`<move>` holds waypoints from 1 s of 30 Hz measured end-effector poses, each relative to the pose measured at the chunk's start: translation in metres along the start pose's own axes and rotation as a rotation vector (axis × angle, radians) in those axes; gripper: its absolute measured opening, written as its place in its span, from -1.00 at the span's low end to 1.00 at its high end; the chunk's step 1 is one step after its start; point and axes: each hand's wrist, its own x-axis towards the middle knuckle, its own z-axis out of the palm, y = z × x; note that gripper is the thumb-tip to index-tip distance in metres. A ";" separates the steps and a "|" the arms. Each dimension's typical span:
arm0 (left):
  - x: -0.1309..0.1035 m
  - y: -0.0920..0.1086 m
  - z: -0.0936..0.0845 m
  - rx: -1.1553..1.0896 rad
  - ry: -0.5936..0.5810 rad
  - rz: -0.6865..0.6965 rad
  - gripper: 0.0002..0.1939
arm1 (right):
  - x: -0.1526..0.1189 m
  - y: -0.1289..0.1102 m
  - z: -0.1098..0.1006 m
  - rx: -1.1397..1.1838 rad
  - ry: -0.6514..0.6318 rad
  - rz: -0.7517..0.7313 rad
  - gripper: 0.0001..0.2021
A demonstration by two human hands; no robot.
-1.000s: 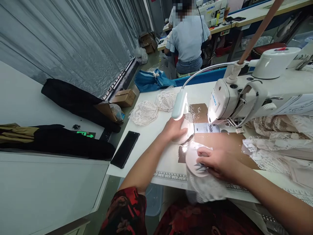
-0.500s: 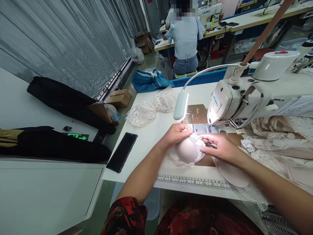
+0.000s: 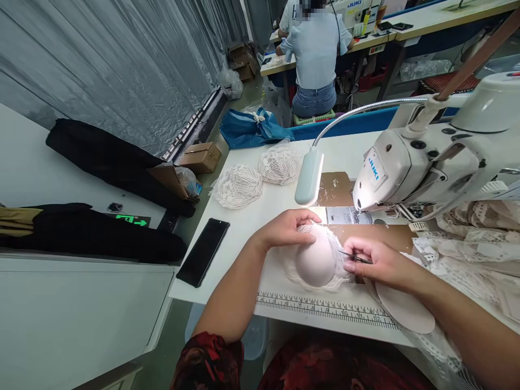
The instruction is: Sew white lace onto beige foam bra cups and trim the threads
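Note:
A pale, domed cup with lace edging point(image 3: 316, 261) lies on the white table point(image 3: 247, 238) in front of the sewing machine point(image 3: 385, 168). My left hand point(image 3: 290, 227) grips the cup's upper left edge between thumb and fingers. In my right hand point(image 3: 374, 260) is a small dark pointed metal tool point(image 3: 357, 258), its tip at the lace on the cup's right side. Another flat pale cup piece point(image 3: 406, 309) rests below my right forearm. Light from the lamp point(image 3: 309, 176) falls on the work.
Two lace bundles point(image 3: 238, 186) sit at the back left, and a black phone point(image 3: 203, 252) lies at the left edge. Lace fabric point(image 3: 471, 254) is heaped at the right. A printed ruler point(image 3: 325, 310) runs along the front edge. A person point(image 3: 314, 59) sits beyond.
The cup has moved slightly down and right, and my left fingers have shifted on its edge. My right hand with the tool has moved down and right. The view has shifted a little.

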 end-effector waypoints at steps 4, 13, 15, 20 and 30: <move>0.003 0.001 0.015 -0.032 0.004 0.089 -0.62 | 0.005 -0.003 0.005 0.112 0.181 -0.051 -0.60; 0.009 0.006 0.037 0.139 0.076 0.125 -0.70 | -0.001 -0.019 0.007 -0.094 0.362 -0.159 -0.77; 0.010 0.006 0.039 0.108 0.061 0.122 -0.74 | -0.001 -0.019 0.007 -0.117 0.363 -0.188 -0.78; 0.013 0.005 0.043 0.026 0.033 0.023 -0.79 | -0.001 -0.017 0.009 -0.143 0.433 -0.202 -0.81; 0.011 0.004 0.038 -0.241 0.059 -0.055 -0.75 | -0.006 -0.008 -0.010 -0.041 0.291 -0.105 -0.58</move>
